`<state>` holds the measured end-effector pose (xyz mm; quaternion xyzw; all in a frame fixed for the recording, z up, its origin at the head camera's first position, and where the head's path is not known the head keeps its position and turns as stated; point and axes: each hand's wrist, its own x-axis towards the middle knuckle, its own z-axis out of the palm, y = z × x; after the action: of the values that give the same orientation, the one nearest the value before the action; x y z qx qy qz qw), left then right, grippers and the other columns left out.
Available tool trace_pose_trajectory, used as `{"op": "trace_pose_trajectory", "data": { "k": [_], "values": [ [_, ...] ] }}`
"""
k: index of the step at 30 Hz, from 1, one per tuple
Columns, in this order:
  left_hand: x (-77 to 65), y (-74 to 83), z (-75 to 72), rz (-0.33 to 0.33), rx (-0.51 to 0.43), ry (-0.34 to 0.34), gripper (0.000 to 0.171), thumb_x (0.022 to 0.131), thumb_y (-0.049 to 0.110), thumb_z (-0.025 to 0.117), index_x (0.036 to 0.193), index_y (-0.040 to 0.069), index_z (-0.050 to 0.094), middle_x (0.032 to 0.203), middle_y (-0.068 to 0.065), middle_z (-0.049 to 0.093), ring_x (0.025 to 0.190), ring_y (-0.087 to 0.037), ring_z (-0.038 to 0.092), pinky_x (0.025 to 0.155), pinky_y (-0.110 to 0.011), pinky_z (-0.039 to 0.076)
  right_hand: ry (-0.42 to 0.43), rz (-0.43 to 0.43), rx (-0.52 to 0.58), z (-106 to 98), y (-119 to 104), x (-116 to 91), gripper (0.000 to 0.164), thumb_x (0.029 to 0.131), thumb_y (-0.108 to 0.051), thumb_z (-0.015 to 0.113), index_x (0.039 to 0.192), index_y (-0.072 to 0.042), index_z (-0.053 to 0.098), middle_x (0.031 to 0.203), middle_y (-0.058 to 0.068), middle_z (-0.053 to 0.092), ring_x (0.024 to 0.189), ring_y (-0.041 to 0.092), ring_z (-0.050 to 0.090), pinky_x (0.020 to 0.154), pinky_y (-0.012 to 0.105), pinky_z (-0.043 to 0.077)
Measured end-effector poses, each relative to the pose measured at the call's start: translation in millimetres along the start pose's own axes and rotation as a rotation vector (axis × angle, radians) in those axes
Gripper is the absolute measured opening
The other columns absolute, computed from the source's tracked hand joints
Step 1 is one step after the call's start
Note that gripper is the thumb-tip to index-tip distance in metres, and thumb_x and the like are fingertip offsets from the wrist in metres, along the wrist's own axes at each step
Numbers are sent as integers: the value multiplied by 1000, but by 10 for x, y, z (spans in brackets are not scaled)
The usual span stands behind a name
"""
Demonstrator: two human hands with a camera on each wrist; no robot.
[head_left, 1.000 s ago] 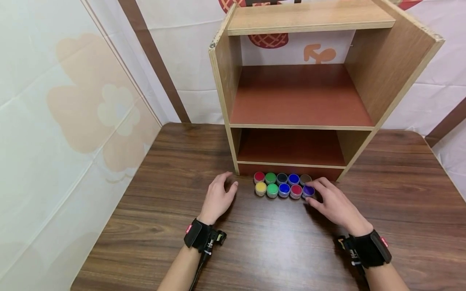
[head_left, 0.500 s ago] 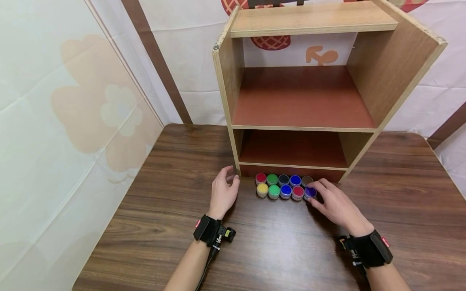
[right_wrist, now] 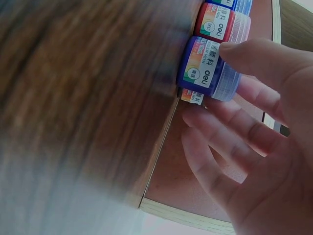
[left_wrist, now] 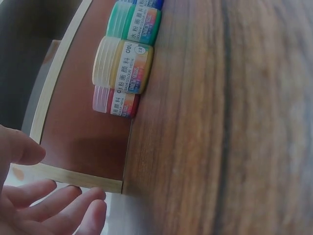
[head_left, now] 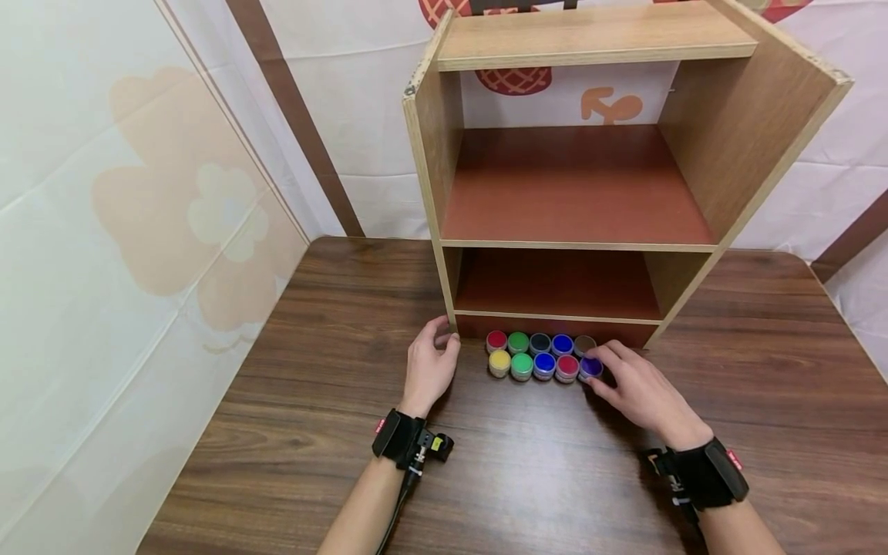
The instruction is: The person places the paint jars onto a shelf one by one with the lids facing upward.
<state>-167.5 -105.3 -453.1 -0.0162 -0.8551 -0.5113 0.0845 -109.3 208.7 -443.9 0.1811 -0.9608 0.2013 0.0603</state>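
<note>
Several small paint jars stand in two rows on the table against the shelf's base. At the right end of the front row, my right hand point(head_left: 641, 389) pinches a purple paint jar point(right_wrist: 200, 66), thumb in front and fingers behind. Beside it stand a red jar point(head_left: 566, 368) and a blue jar point(head_left: 544, 364); behind it is a brownish-lidded jar point(head_left: 584, 344). My left hand point(head_left: 430, 368) holds nothing, its fingers loosely bent at the shelf's lower left corner. Nearest to it are the yellow jar point(left_wrist: 124, 64) and a red jar point(left_wrist: 116, 101).
A wooden shelf unit point(head_left: 579, 247) with reddish boards stands on the brown table point(head_left: 312, 385), behind the jars. Printed cloth point(head_left: 375, 100) hangs at the back and on the left. Each wrist wears a black strapped camera.
My left hand has moved right and slightly forward, up to the shelf's left corner. The right hand has stayed at the purple paint jar, and the jars have not moved.
</note>
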Motion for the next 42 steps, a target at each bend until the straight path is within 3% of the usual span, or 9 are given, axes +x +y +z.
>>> {"op": "trace_pose_trajectory", "data": {
  "k": [8, 16, 23, 33, 42],
  "values": [
    [67, 39, 9, 40, 13, 44, 33, 93, 18, 57, 122, 2, 61, 116, -15, 67, 104, -24, 66, 83, -39, 54, 7, -26, 7, 3, 14, 0, 33, 86, -20, 72, 115, -8, 62, 105, 7, 60, 84, 17, 57, 72, 36, 50],
    [223, 177, 8, 79, -11, 78, 30, 94, 19, 58, 118, 1, 64, 108, -15, 69, 92, -23, 68, 80, -38, 55, -8, -5, 7, 11, 8, -15, 35, 86, -22, 72, 116, -8, 62, 106, 7, 60, 84, 17, 56, 73, 35, 51],
    [320, 212, 13, 61, -4, 76, 31, 93, 20, 58, 118, 3, 64, 104, -14, 71, 90, -21, 69, 78, -36, 55, -18, -2, 11, 6, 10, -29, 35, 87, -24, 71, 117, -9, 61, 107, 6, 59, 84, 16, 56, 74, 35, 52],
    [365, 226, 27, 184, 161, 76, 19, 96, 18, 54, 100, 1, 64, 86, -10, 61, 74, -20, 56, 63, -30, 45, -6, -18, 4, -4, 14, -24, 34, 87, -22, 72, 116, -8, 62, 106, 6, 59, 83, 16, 56, 72, 34, 51],
    [359, 247, 19, 165, 201, 54, 22, 98, 18, 52, 84, 3, 61, 79, -10, 55, 69, -22, 52, 59, -32, 42, 5, -21, 8, -20, 24, -49, 34, 87, -22, 71, 116, -9, 61, 107, 5, 59, 84, 16, 57, 74, 35, 52]
  ]
}}
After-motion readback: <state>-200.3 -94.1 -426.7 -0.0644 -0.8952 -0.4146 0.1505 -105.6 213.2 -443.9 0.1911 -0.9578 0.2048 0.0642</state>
